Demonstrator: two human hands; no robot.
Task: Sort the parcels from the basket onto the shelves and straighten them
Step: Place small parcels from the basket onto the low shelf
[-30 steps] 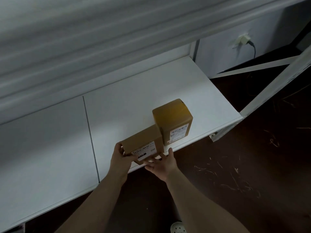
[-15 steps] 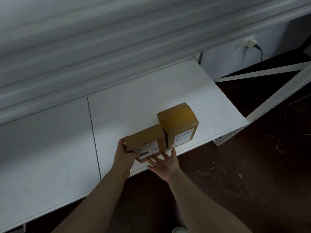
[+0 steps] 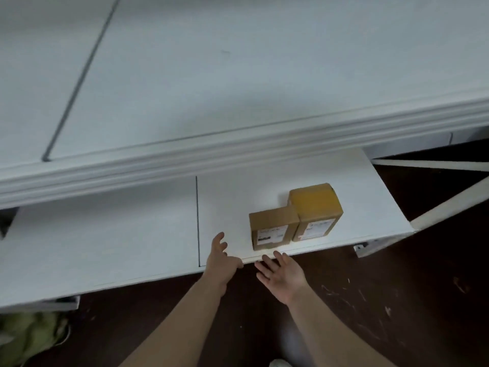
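Two cardboard parcels stand side by side, touching, on the lower shelf (image 3: pixel 132 234) close to its front edge, toward the right end of the board. The smaller brown parcel (image 3: pixel 274 221) is on the left; the taller parcel (image 3: pixel 316 205), wrapped in glossy yellow-brown tape, is on the right and reaches further back. Each carries a white shipping label on the face turned to the camera. The label (image 3: pixel 272 235) on the smaller one shows a dark bar and rows of print, and the label (image 3: pixel 315 229) on the taller one shows faint lines and a small reddish mark at a lower corner — none of the writing is sharp enough to read, and no brand can be made out.

The left hand (image 3: pixel 221 262) lies over the shelf's front edge just left of the smaller parcel, fingers loosely spread, holding nothing and clear of the box. The right hand (image 3: pixel 283 274) is just in front of the edge below the smaller parcel, fingers straight and fanned wide, tips at the shelf lip — it holds nothing either.

A thin dark seam (image 3: pixel 197 221) divides the shelf board left of the hands. The upper shelf (image 3: pixel 238 75) fills the top of the view. Below is a dark scuffed floor (image 3: pixel 397 300), with a greenish bundle (image 3: pixel 29 337) at the lower left that I cannot identify.
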